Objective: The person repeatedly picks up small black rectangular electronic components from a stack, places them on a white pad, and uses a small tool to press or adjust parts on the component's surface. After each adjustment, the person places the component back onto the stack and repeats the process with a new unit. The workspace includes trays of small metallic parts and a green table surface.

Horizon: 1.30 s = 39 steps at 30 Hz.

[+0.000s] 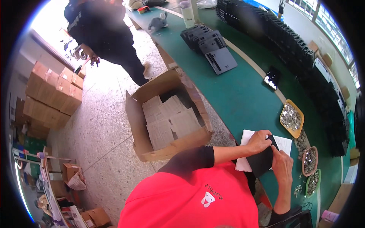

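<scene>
A flat black panel (260, 161) lies over white sheets (283, 144) at the near edge of the green bench. My left hand (259, 142) is closed at the panel's far edge, its fingers bent and pressed together. From the right, my right hand (282, 163) reaches to the same edge with its index finger and thumb on the panel. The fingertips of both hands nearly meet there. Whether a small part sits between them is too small to make out.
Beyond my hands are a yellow tray (292, 118), a pink tray (310, 161) and a green tray (313, 183) of small metal parts. Black panels (209, 45) stack farther along the bench. An open carton (171, 148) stands left; a person (102, 34) is behind it.
</scene>
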Motion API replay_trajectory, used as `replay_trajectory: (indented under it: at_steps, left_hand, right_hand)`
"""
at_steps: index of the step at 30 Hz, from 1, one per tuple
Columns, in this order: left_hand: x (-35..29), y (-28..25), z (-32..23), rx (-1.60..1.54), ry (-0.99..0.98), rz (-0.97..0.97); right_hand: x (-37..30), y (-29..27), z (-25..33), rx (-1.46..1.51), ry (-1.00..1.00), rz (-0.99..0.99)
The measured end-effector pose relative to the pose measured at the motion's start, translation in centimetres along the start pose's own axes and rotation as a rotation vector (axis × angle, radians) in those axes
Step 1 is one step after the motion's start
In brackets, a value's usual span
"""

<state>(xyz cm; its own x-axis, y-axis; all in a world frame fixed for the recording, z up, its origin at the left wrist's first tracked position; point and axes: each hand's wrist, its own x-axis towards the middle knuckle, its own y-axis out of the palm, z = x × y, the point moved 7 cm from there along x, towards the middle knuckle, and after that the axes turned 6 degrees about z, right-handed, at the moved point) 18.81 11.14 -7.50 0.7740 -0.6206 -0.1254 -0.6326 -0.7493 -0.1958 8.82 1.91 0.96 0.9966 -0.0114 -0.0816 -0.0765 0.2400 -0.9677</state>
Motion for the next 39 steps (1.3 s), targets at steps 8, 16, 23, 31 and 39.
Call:
replay_trajectory:
  at_steps: [8,16,23,31,39]
  left_hand:
    - [-0.4,-3.8,-5.6,-0.162,-0.001,0.065]
    - [-3.1,-0.7,-21.4,0.534,0.883,-0.031]
    - [-10.7,3.2,-13.4,0.810,1.318,-0.064]
    - [-9.6,4.4,-7.6,0.833,1.019,0.293]
    - [-6.6,3.4,-5.7,0.583,0.680,0.267]
  right_hand:
    - [-7.1,1.1,-6.3,1.046,0.436,-0.502]
    - [-9.3,4.2,-9.0,1.311,0.402,-0.682]
    - [-9.7,4.5,-8.4,1.270,0.324,-0.753]
    - [-9.9,4.5,-8.9,1.134,0.421,-0.696]
    - [-8.7,-0.1,-4.4,0.799,0.395,-0.243]
